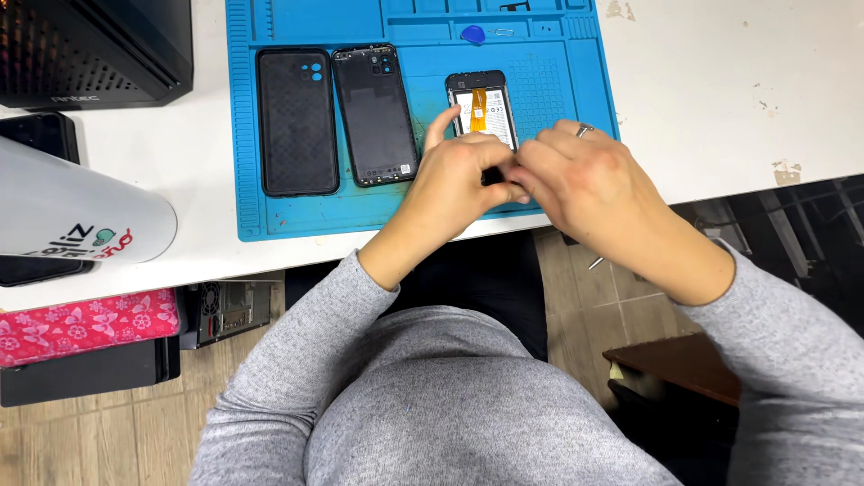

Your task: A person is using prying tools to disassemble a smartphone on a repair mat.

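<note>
A white desk [720,81] carries a blue work mat [270,207]. On the mat's left lie a black phone case [297,121] and, just right of it, a black back cover [374,115]. Further right sits an opened phone [481,103], its battery and an orange ribbon cable [478,106] exposed. A blue pick [472,34] rests at the far edge.

The likeliest trouble, as I judge it: the thin ribbon could tear or crease if a finger pulls it sideways, and a slip could nudge the phone off the mat's near edge.

Both hands meet over the phone's near end. The left hand [459,175] curls, fingertips pinched, thumb raised beside the phone. The right hand [580,175], with a ring, presses close, fingers bent against the left. Whether they clamp a small part, I cannot tell.
</note>
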